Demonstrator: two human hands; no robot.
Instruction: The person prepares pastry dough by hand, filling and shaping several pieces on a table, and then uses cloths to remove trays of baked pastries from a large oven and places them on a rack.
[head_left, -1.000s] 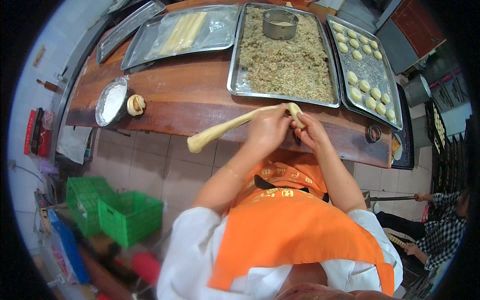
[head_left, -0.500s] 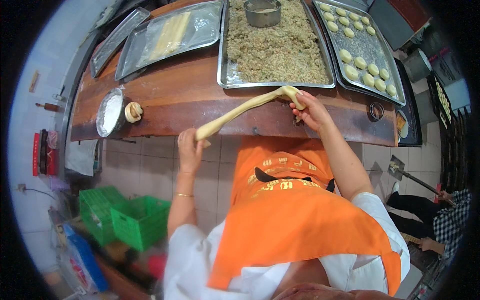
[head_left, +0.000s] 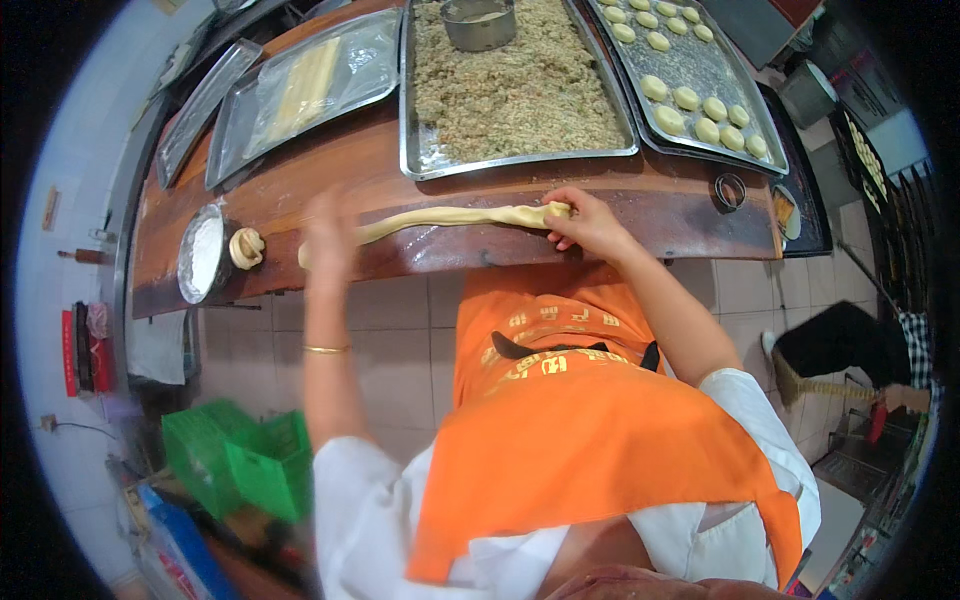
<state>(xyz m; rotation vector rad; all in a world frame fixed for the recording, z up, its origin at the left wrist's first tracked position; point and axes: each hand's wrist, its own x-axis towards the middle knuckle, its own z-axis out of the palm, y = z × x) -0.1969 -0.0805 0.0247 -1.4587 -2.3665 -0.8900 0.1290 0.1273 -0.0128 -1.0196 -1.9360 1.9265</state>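
Pale-yellow dough rope (head_left: 440,216) lies along the front of the wooden worktable (head_left: 680,205), right hand (head_left: 588,225) pinching its right end, left hand (head_left: 330,235) blurred near the other, fingers indeterminable; gentle, even tension should probably keep thickness uniform.

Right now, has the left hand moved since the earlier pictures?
Yes: judged against the metal bowl at the left, the left hand has moved leftward, closer to that bowl.
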